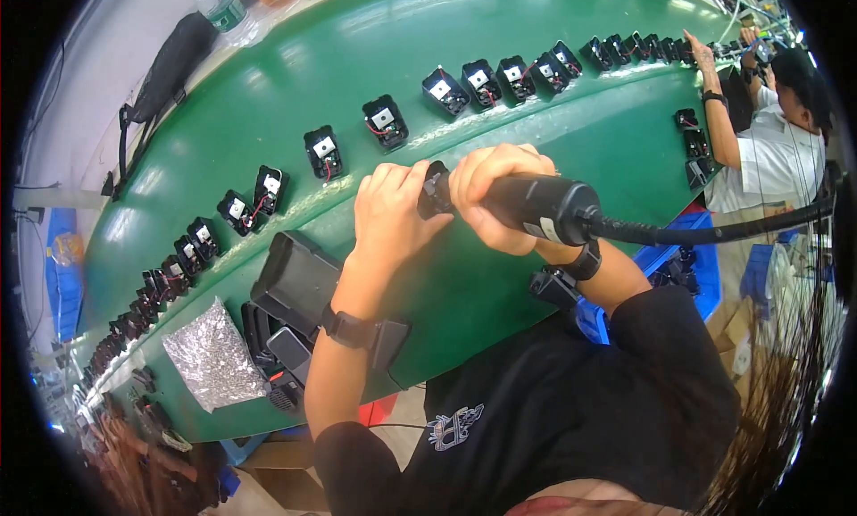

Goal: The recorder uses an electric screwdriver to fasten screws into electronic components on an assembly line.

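Note:
Over the green table, my right hand is wrapped round a thick black electric screwdriver, held nearly level with its cable trailing off to the right. Its tip points left, toward a small black plastic housing. My left hand grips that housing between thumb and fingers. Most of the housing is hidden by both hands, and I cannot tell whether the tip touches it. Just beyond the left hand stands an open black housing with a white plate and red wire inside.
Several similar housings line the table's raised strip. At the lower left lie a clear bag of small metal parts, a black tray and a dark device. A blue bin stands right; a co-worker sits far right.

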`<state>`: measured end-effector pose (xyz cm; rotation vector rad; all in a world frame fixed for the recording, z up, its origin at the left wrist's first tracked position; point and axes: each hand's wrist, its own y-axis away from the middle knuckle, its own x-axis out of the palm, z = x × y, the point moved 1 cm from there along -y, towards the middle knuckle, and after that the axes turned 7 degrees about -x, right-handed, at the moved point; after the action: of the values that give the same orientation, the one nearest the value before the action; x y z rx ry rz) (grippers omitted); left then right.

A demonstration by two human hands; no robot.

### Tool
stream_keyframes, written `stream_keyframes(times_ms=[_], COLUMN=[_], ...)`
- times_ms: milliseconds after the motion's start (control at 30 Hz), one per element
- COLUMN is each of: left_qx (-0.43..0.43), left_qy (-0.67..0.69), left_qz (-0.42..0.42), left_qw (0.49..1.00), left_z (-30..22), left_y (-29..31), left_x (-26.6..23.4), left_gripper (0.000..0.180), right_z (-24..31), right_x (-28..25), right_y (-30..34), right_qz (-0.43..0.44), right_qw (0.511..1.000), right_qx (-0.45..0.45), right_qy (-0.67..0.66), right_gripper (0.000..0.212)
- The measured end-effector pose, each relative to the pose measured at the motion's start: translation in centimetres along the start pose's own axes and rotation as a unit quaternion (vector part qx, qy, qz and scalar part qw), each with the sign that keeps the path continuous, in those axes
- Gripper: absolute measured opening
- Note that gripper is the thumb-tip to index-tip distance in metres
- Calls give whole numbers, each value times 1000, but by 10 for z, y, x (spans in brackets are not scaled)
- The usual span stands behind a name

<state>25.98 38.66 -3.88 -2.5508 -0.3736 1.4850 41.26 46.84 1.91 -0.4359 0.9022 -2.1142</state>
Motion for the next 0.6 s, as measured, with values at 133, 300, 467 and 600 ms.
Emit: stream_keyframes(times_ms=[133,300,467,600], left_qx=[3,-20,-31,-51], left_qy=[-21,-57,-108,-180], left_qz=[5,68,39,-5], left_qw=[1000,996,993,982], left_z=[-8,-11,19,70], left_y=[-4,-7,-4,7], left_x=[-3,-11,-71,-120], left_gripper=[66,63,65,66], right_z=[0,33,69,65], right_x=[-12,-3,-19,-33], right_y=[9,20,51,80], right_qz=[-31,-140,-96,-73], right_qw=[999,975,980,985], right_qx=[36,116,99,125], right_qy=[-7,-130,-146,-93], right_gripper=[19,32,31,31])
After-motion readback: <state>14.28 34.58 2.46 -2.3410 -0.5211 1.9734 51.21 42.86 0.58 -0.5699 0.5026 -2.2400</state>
